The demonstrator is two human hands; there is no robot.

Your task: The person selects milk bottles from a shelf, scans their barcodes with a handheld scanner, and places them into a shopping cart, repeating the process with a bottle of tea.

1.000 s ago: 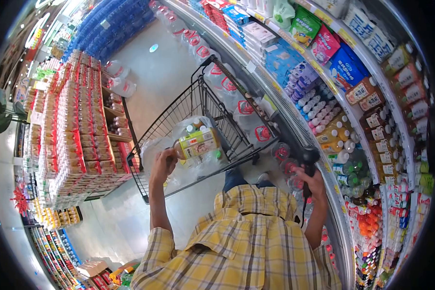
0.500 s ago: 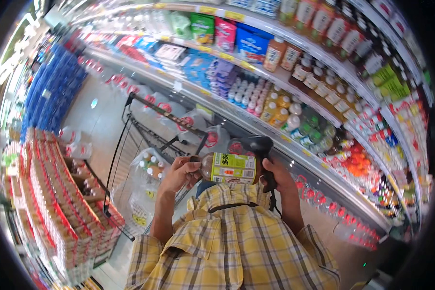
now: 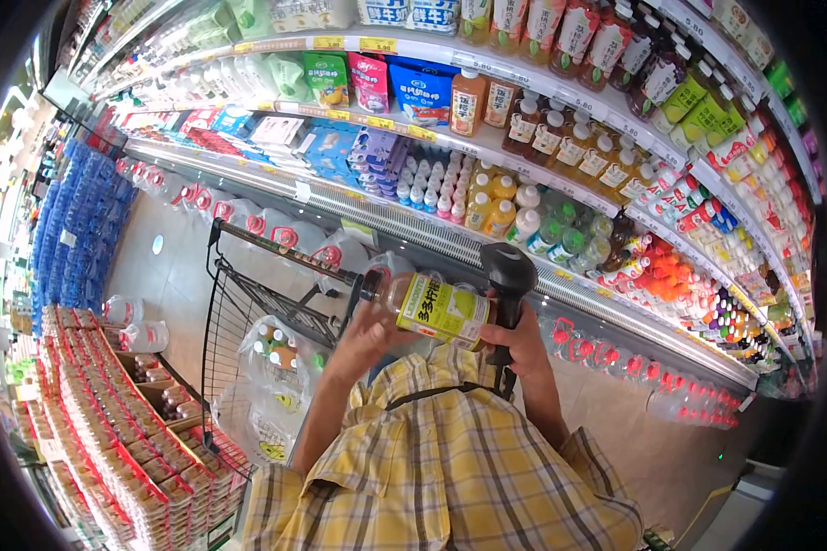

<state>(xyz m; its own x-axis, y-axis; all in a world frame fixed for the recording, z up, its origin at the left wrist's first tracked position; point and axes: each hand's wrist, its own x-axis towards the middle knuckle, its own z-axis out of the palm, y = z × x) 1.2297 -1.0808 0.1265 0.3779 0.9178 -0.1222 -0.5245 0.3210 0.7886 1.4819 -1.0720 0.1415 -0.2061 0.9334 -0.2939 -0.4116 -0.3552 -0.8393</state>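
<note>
A drink bottle [image 3: 432, 308] with a yellow-green label lies on its side, tilted, in front of my chest, its dark cap toward the left. My left hand [image 3: 366, 338] is at its neck end, fingers curled against the underside. My right hand [image 3: 524, 342] grips the handle of a black handheld barcode scanner [image 3: 509, 268], thumb touching the bottle's base. The scanner head stands above the bottle's right end. Part of each hand's grip is hidden.
Ahead stands a shopping cart [image 3: 276, 289] carrying a plastic bag of bottles [image 3: 280, 354]. Beyond it runs a refrigerated shelf [image 3: 560, 165] of drinks, with large water bottles [image 3: 606, 358] along its foot. Stacked red-edged cartons [image 3: 119, 413] and blue packs [image 3: 78, 225] stand at left.
The bottle has tilted, its cap end rising and its label turning. My left hand has shifted from the cap to beneath the neck. The scanner head now stands more upright.
</note>
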